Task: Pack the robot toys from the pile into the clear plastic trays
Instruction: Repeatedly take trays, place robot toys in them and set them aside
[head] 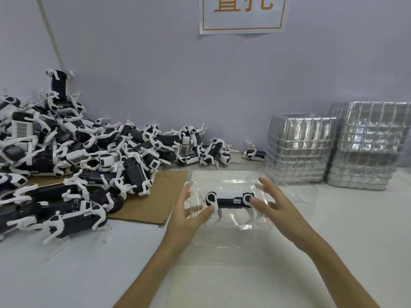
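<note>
A black-and-white robot dog toy [229,199] lies on its side inside a clear plastic tray [289,194] in the middle of the white table. My left hand [189,215] holds the tray's left end, thumb pressing by the toy's rear leg joint. My right hand [272,204] rests on the tray's right end, thumb on the toy's front leg joint, fingers spread. A big pile of the same robot toys [73,156] covers the left of the table, heaped against the wall.
Two tall stacks of clear trays [298,150] [369,145] stand at the back right against the wall. A flat piece of brown cardboard [155,196] lies under the pile's edge. A paper sign [242,14] hangs on the wall.
</note>
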